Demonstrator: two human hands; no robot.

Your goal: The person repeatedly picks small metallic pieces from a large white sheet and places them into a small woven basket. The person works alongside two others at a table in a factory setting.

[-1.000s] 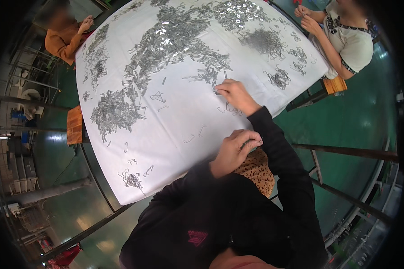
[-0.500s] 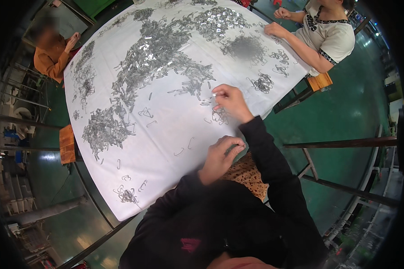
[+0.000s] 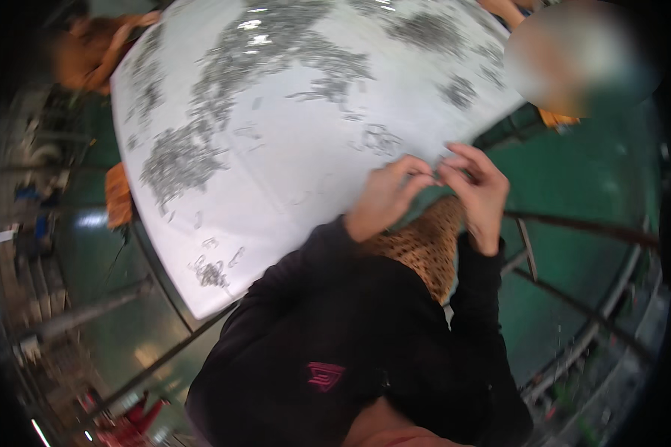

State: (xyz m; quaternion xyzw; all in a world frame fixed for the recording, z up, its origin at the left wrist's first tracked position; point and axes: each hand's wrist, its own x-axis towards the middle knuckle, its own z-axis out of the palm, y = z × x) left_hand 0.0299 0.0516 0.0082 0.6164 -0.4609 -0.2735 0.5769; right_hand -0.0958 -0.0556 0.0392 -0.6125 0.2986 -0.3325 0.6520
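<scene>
Above the table's near right edge, my left hand [image 3: 391, 195] and my right hand [image 3: 481, 190] meet at the fingertips. The left thumb and forefinger are pinched together, and so are the right hand's. Whatever lies between them is too small and blurred to make out. Just beyond my hands, a small pile of bent wire hooks [image 3: 380, 139] rests on the white-covered table [image 3: 276, 160]. A long heap of small shiny flat strips [image 3: 253, 63] spreads across the far middle, reaching a denser mound [image 3: 179, 167] at the left.
More wire hooks [image 3: 210, 273] lie at the near left corner, with a darker heap [image 3: 426, 33] at the far right. Co-workers sit at the far left [image 3: 89, 52] and far right [image 3: 574, 59]. A wooden stool [image 3: 117, 195] stands beside the left edge. Patterned brown cloth [image 3: 425, 249] covers my lap.
My right hand has drawn back from the hooks and strips toward me and met my left hand. The left hand has risen a little to the right. The whole view has tilted and blurred.
</scene>
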